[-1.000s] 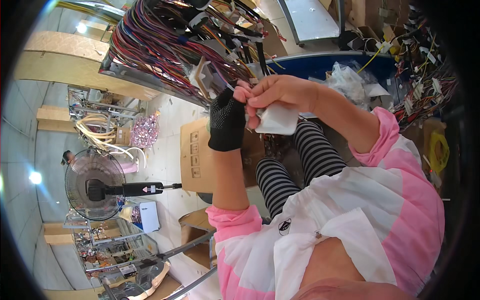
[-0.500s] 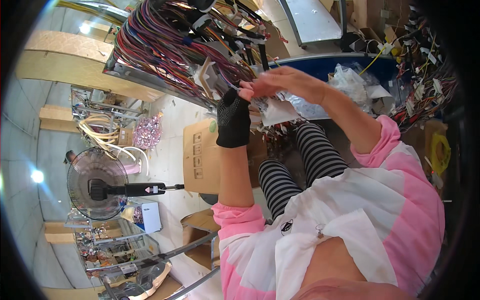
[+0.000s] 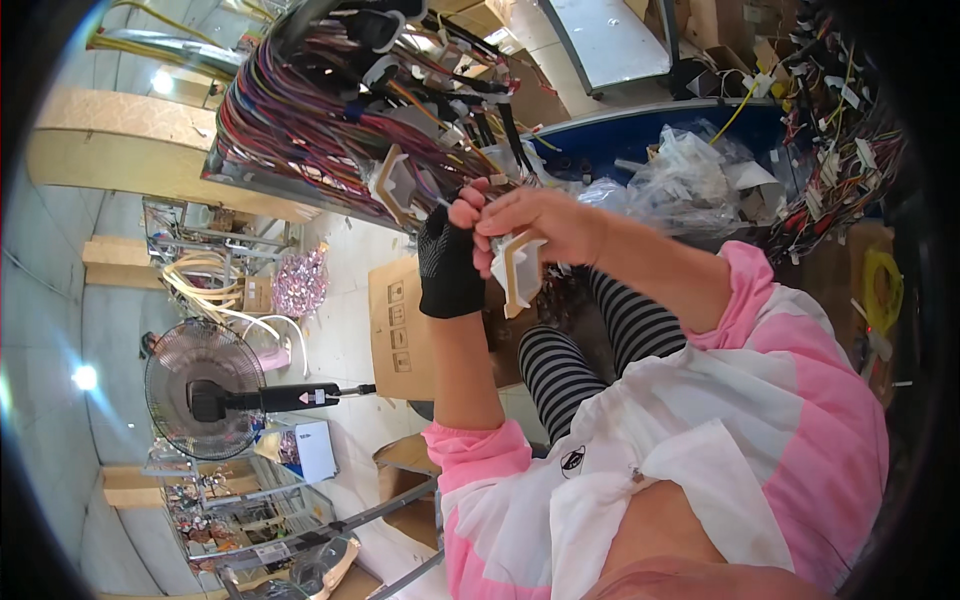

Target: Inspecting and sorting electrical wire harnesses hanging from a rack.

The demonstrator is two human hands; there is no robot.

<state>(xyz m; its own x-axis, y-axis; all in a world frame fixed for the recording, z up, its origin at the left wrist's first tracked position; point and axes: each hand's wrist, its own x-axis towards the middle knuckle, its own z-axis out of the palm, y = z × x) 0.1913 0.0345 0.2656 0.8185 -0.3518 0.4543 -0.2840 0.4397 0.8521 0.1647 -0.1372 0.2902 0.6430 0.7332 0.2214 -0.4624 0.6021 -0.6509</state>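
Note:
My left hand (image 3: 452, 255), in a black dotted glove with bare fingertips, is closed in a pinch in front of the wire bundle. My right hand (image 3: 550, 222) is bare, its fingers pressed together against the left fingertips. Whatever lies between the fingers is too small or hidden to name. A white plastic piece with a tan rim (image 3: 522, 275) hangs just below my right fingers. Another such tan-rimmed white piece (image 3: 397, 187) is beyond my left hand, against the wires. The thick bundle of coloured wires (image 3: 290, 130) lies on a metal-edged rack.
A blue tray (image 3: 620, 135) holding clear plastic bags (image 3: 690, 170) is beyond my right arm. More wire harnesses (image 3: 850, 160) hang at the far right. A cardboard box (image 3: 395, 320) stands left of my legs, near a black fan (image 3: 205, 390).
Both hands have come slightly nearer to me and to the left. My right fingers have turned downward, and the tan-rimmed white piece below them shows more fully.

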